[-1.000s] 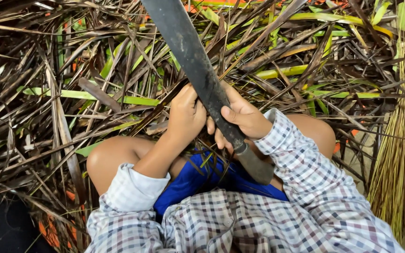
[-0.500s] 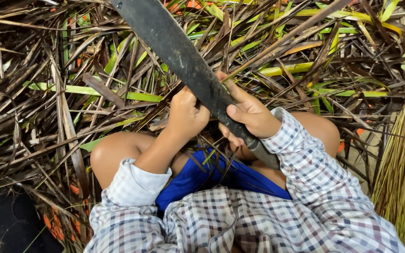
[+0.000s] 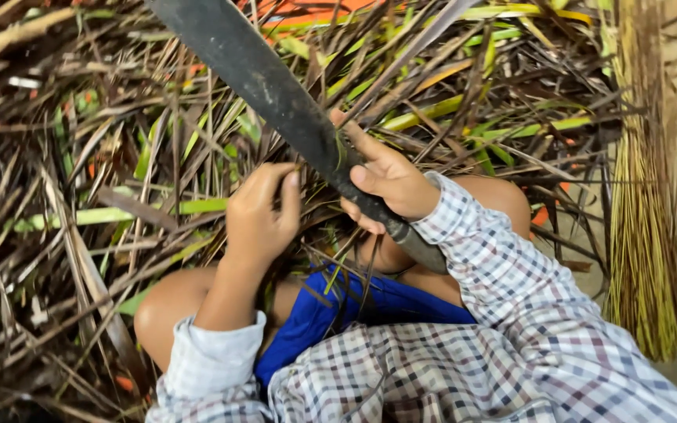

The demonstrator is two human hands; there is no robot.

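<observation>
Machete [image 3: 268, 86], long, dark and broad-bladed, slants from the top of the view down to the person's lap, its handle wrapped tight in the right hand [image 3: 389, 184]. Just beside it, the left hand [image 3: 260, 211] curls its fingers closed around thin dry stems. Both hands sit above bare knees and blue shorts [image 3: 354, 313]. Dry and green leaves [image 3: 119, 180] lie heaped all around; a straw broom [image 3: 640, 204] stands at right.

Dark long blade [image 3: 264, 78], tilted upward
</observation>
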